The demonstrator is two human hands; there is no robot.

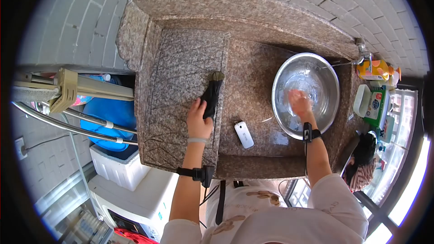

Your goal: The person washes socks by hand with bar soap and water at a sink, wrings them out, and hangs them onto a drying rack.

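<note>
My left hand (199,118) rests on the ridged stone washboard slab (187,56), its fingers and thumb closed on the near part of a black sock (211,96). The sock lies lengthwise along the slab's right edge, and its far end is olive-brown. Inside the round metal basin (276,108) is my right hand (299,102), reaching down to the water. Its fingers are blurred by the water, so I cannot tell how they are held. A thin stream runs into the basin from the tap (361,53).
A white oblong object (244,134) with faint markings lies on the sink floor between my hands. Along the right ledge stand an orange bottle (368,69) and a green-and-white package (376,106). To the left are metal rails (86,131), a blue tub (106,117) and a white box (117,167).
</note>
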